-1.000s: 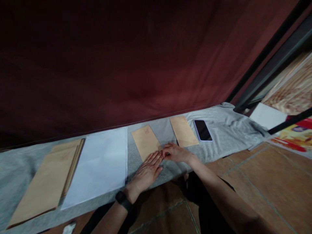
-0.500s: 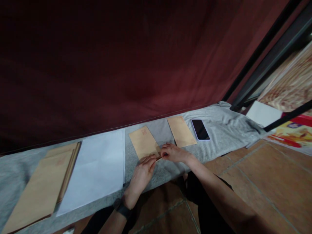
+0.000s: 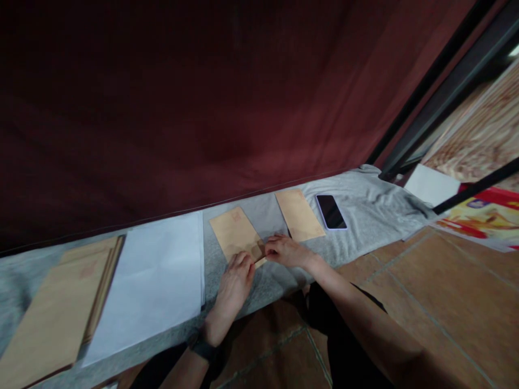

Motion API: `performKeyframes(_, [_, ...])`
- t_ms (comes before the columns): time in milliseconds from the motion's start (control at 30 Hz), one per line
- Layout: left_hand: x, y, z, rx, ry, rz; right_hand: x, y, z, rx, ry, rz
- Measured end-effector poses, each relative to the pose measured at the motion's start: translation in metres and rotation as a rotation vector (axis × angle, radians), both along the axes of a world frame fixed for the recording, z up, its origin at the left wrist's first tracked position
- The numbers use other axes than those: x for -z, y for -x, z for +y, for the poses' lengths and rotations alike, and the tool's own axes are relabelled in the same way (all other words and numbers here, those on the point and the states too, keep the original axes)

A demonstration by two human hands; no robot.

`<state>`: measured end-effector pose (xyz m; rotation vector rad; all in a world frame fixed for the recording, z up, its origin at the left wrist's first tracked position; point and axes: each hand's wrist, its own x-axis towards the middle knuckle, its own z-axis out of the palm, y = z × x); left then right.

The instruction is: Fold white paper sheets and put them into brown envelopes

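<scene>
The left hand [image 3: 237, 278] lies on the grey cloth [image 3: 365, 216] with its fingers curled, the tips on the near edge of the brown envelope [image 3: 233, 233]; whether it pinches that edge or only presses on it cannot be told; a dark wristband [image 3: 203, 348] circles its wrist. The right hand [image 3: 286, 251] is just beside it, fingers and thumb drawn together on the envelope's near right corner, gripping it. The brown envelope lies flat on the cloth in the middle of the row, long side running away from the person; it bears a small red printed mark [image 3: 235, 216] near its far end, too small to read.

A second brown envelope [image 3: 299, 214] lies to the right, apart from the first, with no writing that shows; a smartphone [image 3: 331, 212] with a dark screen and a pale rim lies just beside it. To the left is a pile of white paper sheets [image 3: 152, 281], blank; further left, touching it, a stack of brown envelopes [image 3: 52, 313], the top one carrying a faint red mark that cannot be read.

A dark red curtain [image 3: 203, 108] hangs behind the cloth; brown floor tiles [image 3: 425, 302] show on the near side. At the far right lies a colourful printed poster [image 3: 482, 216] in red and yellow; its lettering is blurred.
</scene>
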<state>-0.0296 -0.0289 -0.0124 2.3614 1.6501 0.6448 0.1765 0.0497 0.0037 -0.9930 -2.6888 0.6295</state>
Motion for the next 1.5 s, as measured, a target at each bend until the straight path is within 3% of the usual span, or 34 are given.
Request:
performKeyframes(467, [0.005,0.0,-0.002,-0.038,-0.002,0.016,-0.002,0.007,-0.008,0.135,-0.037,-0.012])
performKeyframes(600, [0.02,0.002,-0.006,-0.1,-0.039,0.05,0.005,0.024,-0.036,0.113,-0.073,0.088])
performKeyframes(733, [0.039,0.007,-0.014,-0.159,-0.072,0.087,0.028,0.042,-0.074,0.08,-0.155,0.14])
performKeyframes(833, [0.044,0.011,-0.017,-0.17,-0.077,0.136,0.042,0.044,-0.086,0.081,-0.233,0.127])
performKeyframes(1033, [0.044,0.014,-0.017,-0.207,-0.077,0.188,0.049,0.03,-0.079,0.116,-0.308,0.124])
performKeyframes(1500, [0.042,0.031,-0.03,-0.219,-0.108,0.195,0.05,0.003,-0.065,0.204,-0.203,-0.044])
